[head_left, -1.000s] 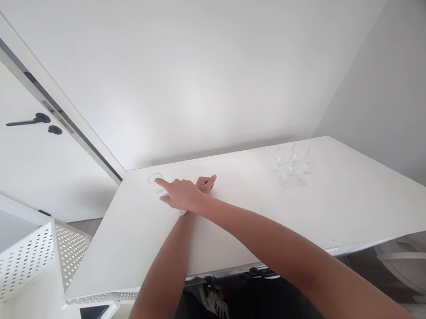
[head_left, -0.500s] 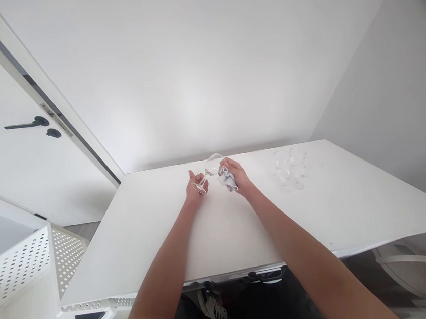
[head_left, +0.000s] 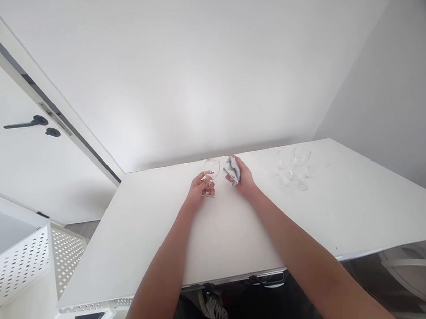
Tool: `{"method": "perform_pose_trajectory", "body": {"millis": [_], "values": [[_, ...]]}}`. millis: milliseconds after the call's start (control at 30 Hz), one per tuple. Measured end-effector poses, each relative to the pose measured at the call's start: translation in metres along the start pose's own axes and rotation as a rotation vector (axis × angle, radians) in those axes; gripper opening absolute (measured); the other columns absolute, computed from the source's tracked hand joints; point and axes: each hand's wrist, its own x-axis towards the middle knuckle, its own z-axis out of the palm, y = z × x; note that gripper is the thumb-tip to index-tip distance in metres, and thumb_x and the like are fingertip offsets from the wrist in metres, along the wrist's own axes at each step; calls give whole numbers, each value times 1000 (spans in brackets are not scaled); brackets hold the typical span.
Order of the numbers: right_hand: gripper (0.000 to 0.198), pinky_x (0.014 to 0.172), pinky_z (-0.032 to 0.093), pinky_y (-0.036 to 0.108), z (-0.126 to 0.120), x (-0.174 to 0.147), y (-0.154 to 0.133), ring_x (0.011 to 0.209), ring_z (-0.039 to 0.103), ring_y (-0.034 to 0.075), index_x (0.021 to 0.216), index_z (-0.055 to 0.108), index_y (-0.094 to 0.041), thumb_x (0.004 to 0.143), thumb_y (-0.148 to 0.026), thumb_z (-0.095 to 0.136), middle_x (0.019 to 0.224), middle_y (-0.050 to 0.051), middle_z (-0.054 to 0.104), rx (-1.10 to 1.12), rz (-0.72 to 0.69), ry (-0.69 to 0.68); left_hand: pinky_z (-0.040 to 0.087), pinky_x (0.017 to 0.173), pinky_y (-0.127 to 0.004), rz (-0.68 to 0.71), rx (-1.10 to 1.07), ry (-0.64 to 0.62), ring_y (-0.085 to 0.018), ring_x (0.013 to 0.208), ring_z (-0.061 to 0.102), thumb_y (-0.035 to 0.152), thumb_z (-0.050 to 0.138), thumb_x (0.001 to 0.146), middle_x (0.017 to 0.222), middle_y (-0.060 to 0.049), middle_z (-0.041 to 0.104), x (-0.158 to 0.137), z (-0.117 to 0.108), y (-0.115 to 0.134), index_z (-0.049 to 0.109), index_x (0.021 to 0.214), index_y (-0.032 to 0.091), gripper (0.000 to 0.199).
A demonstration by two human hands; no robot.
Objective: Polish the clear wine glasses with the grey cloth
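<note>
Since the earlier frame, right hand (head_left: pixel 242 175) drawn off slightly, left hand (head_left: pixel 200 188) turned its load nearer upright. White flat tabletop (head_left: pixel 229 239) beneath both; cluster of clear stemmed glasses (head_left: pixel 292 169) beyond the right hand's right; clear round-bowled stemmed glass (head_left: pixel 212 168) stem-held in the left, just beside a crumpled grey cloth (head_left: pixel 232 170) bunched in the right. Step, as judged: glass-and-cloth handling, a next move calling for a light, steady stem grip.

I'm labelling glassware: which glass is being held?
The stemmed glass in the left hand, left of the cloth in the right hand; the other glasses stand clustered on the table, further right.
</note>
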Motion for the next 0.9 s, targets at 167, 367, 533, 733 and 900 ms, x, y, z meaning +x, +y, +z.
{"method": "perform_pose_trajectory", "body": {"millis": [167, 367, 533, 733, 900], "values": [[43, 63, 54, 30, -3, 4, -1, 77, 60, 16, 106, 58, -28, 84, -62, 69, 97, 1, 63, 78, -15, -39, 42, 61, -27, 142, 139, 263, -10, 57, 52, 51, 74, 83, 71, 1, 62, 0, 2, -3, 65, 131, 22, 57], [60, 72, 57, 37, 3, 1, 9, 90, 63, 19, 122, 53, -33, 69, -30, 81, 110, -1, 63, -19, -35, 28, 43, 62, -27, 155, 280, 320, -9, 58, 50, 51, 76, 82, 73, 1, 64, -1, 5, -7, 62, 142, 25, 67], [34, 76, 54, 33, -1, 5, 17, 98, 60, 21, 106, 53, -27, 83, -48, 66, 108, 3, 62, -130, -111, 149, 45, 59, -27, 185, 347, 307, -11, 58, 51, 53, 78, 80, 72, 1, 63, -2, 11, -7, 61, 145, 22, 74], [34, 83, 48, 30, 0, 0, 11, 96, 55, 18, 113, 56, -28, 92, -54, 60, 109, 2, 59, -335, -348, 201, 46, 58, -27, 142, 470, 256, -10, 57, 46, 50, 81, 77, 70, 2, 59, -1, 13, -13, 66, 139, 24, 69], [35, 89, 47, 33, 4, -5, 5, 97, 56, 20, 112, 62, -26, 93, -55, 60, 106, 3, 63, -370, -359, 65, 46, 57, -26, 105, 445, 294, -10, 56, 48, 51, 81, 76, 70, 2, 62, 1, 11, -15, 65, 140, 23, 72]]}}
